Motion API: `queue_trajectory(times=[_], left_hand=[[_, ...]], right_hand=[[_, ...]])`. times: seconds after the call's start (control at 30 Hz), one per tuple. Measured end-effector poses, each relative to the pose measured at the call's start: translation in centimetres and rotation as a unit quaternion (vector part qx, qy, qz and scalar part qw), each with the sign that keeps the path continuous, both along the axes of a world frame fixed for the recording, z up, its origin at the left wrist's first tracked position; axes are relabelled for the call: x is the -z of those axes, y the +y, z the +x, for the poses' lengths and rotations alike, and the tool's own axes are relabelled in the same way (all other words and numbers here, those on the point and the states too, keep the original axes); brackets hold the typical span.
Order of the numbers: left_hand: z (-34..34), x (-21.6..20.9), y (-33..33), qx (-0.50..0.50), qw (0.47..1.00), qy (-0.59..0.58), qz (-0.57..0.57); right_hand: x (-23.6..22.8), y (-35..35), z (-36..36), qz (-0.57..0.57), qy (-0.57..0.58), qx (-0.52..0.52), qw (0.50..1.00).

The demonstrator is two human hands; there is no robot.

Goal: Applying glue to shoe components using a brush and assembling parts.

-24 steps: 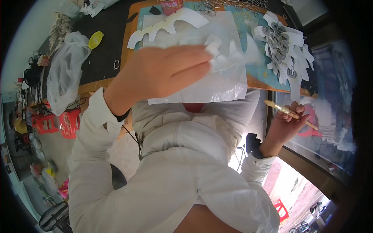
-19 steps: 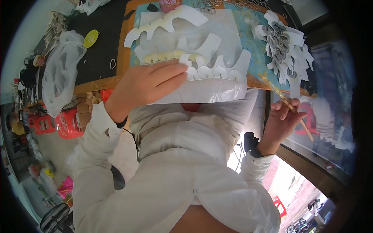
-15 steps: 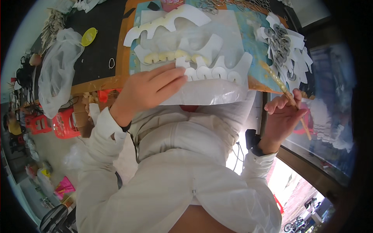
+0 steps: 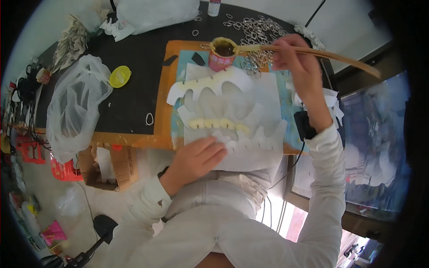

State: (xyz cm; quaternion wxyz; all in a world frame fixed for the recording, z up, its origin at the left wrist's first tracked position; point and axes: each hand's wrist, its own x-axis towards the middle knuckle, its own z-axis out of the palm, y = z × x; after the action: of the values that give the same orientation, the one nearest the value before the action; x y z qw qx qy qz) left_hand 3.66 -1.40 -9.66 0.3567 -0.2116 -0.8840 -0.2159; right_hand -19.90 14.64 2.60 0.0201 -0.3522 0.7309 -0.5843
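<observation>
— Well, right hand [image 4: 297,64]?
— Fingers pinching a brush [image 4: 339,56], tip at rim of pink cup [image 4: 221,60], upper centre.
— Left hand [image 4: 196,160]?
— Fingers bent at the front white strip [image 4: 248,144], just below centre; can't tell if gripping.
— Writing?
— Pale lettering round the cup; dark print on a carton [image 4: 126,169], lower left.

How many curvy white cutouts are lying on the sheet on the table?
3: the far cutout near the pink pot, the middle cutout with yellow patches, and the near cutout by the left hand. Others could be hidden underneath.
</observation>
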Motion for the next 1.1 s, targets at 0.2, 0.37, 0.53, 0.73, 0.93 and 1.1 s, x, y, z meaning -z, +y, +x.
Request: queue_trajectory(times=[0.2,0.37,0.53,0.73,0.93,1.1], left_hand=[[0.5,0.4,0.1,0.009,0.996,-0.072,0.057],[0.5,-0.1,-0.4,0.010,0.994,-0.095,0.051],[0.2,-0.1,-0.9,0.022,0.994,-0.102,0.031],[-0.5,-0.3,-0.8,0.026,0.993,-0.104,0.059],[-0.3,0.3,-0.8,0.038,0.988,-0.113,0.097],[-0.5,0.9,-0.6,0.043,0.989,-0.083,0.117]], right_hand=[[1.7,-5.2,-3.0,0.118,0.008,0.004,0.993],[2.6,-6.0,-4.2,0.171,0.040,0.013,0.984],[0.8,-5.1,-4.4,0.062,-0.087,0.077,0.991],[1.1,-2.9,-6.1,-0.010,-0.165,0.135,0.977],[2.4,-0.1,-6.5,-0.033,-0.212,0.144,0.966],[2.6,3.8,-4.9,0.034,-0.099,0.183,0.978]])
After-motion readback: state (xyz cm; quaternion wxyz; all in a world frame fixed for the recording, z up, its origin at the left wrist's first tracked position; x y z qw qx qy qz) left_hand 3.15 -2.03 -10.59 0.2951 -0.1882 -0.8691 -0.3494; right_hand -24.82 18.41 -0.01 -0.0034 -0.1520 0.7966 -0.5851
